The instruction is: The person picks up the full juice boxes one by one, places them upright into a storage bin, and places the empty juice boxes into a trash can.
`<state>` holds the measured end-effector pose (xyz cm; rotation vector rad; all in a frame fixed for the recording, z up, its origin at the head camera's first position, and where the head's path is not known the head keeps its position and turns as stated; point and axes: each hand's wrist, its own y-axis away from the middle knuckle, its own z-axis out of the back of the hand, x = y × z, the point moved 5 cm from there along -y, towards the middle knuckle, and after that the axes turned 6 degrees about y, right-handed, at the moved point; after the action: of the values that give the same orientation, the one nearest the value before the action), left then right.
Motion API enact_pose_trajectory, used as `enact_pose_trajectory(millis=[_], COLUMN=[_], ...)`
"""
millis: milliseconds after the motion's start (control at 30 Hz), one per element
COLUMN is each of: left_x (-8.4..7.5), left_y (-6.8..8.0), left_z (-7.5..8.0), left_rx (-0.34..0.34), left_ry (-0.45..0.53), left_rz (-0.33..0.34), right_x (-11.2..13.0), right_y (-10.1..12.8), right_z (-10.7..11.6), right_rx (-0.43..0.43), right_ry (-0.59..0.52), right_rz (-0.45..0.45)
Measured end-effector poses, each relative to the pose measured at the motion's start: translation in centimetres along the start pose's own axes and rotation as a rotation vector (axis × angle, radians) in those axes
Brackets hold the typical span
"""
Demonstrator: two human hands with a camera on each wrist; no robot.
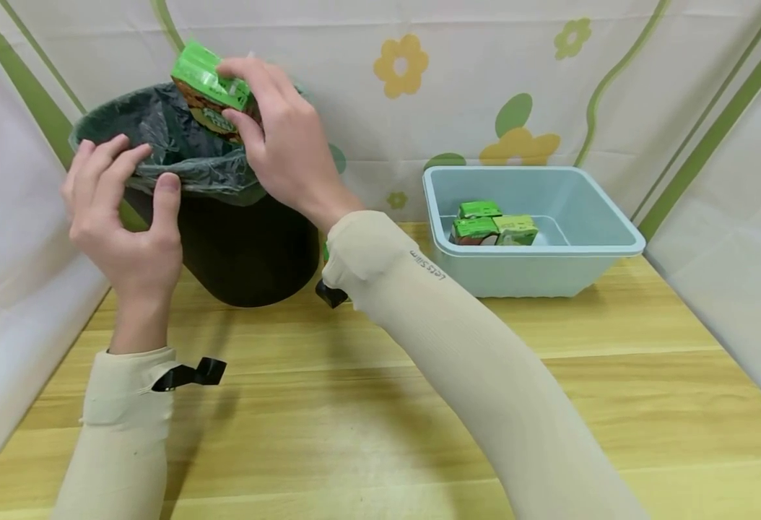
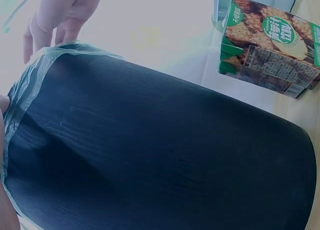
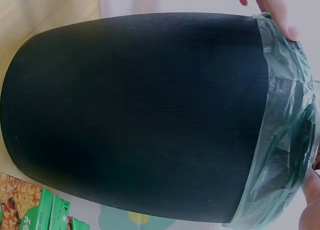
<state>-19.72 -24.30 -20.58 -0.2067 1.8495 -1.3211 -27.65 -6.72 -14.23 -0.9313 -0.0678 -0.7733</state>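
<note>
Green carton (image 1: 205, 90) pinched in right hand (image 1: 286, 130), left hand (image 1: 123, 217) spread against bin (image 1: 250, 253), sleeve (image 1: 445, 318) screening second carton (image 2: 275, 45)

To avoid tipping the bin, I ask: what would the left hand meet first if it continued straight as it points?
Most likely the green liner on the black bin; the left hand seems to touch it, though depth is unclear.

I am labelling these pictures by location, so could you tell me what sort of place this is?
Probably a small staged work corner indoors: a flower-printed cloth hangs behind a wood-grain surface, where a black bin with a liner stands.
</note>
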Motion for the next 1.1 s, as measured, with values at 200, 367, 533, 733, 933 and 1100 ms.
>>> enact_pose_trajectory(millis=[200, 367, 533, 733, 933, 1100], left_x=[-0.5, -0.6, -0.5, -0.9, -0.8, -0.7], left_y=[0.0, -0.1, -0.1, -0.1, 0.1, 0.1], left_z=[0.0, 0.1, 0.3, 0.4, 0.2, 0.1], left_rx=[-0.008, -0.014, -0.013, -0.014, 0.0, 0.006], left_ry=[-0.006, -0.021, -0.028, -0.022, -0.032, -0.034], left_rz=[0.006, 0.012, 0.015, 0.011, 0.017, 0.014], right_x=[0.4, 0.7, 0.9, 1.0, 0.8, 0.7], right_y=[-0.4, -0.7, -0.8, -1.1, -1.2, -1.3], right_z=[-0.4, -0.6, -0.7, -0.8, -0.8, -0.8], right_rx=[0.087, 0.172, 0.226, 0.292, 0.337, 0.356], right_ry=[0.105, 0.211, 0.281, 0.343, 0.365, 0.364], right_rz=[-0.019, -0.027, -0.026, -0.043, -0.06, -0.077])
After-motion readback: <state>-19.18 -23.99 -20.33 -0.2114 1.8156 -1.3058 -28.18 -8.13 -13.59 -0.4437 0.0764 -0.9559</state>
